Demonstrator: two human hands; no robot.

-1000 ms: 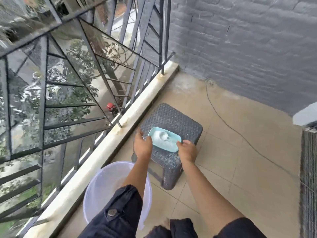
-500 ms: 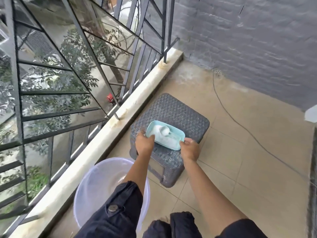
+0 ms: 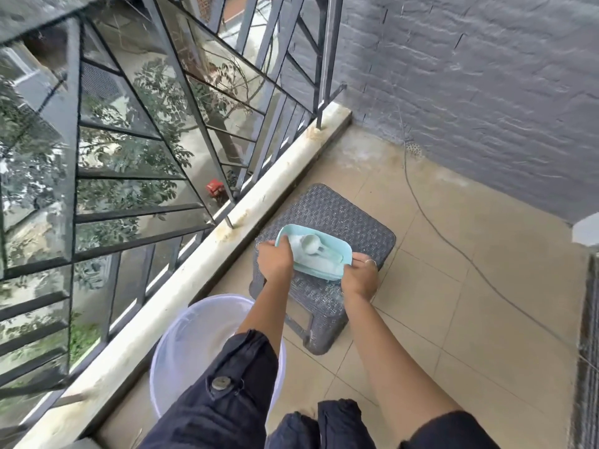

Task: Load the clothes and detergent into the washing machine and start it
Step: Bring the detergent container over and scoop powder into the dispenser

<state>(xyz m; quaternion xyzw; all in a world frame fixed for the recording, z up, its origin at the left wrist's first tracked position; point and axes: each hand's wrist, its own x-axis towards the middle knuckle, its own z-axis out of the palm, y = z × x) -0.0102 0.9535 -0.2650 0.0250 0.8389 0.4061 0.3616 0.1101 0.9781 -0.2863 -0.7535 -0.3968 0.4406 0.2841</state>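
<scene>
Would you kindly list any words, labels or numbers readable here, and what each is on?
None can be read. The blue detergent tub, its scoop, the woven stool and the bucket show no print; the red object beyond the railing is too small and blurred to tell.

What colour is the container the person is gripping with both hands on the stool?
Light teal, shown in the head view: the container holds white powder and a scoop.

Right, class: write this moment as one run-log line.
phase: pickup | detergent tub: open, over grey stool | scoop: inside tub | left hand: grips tub's left end | right hand: grips tub's right end
</scene>
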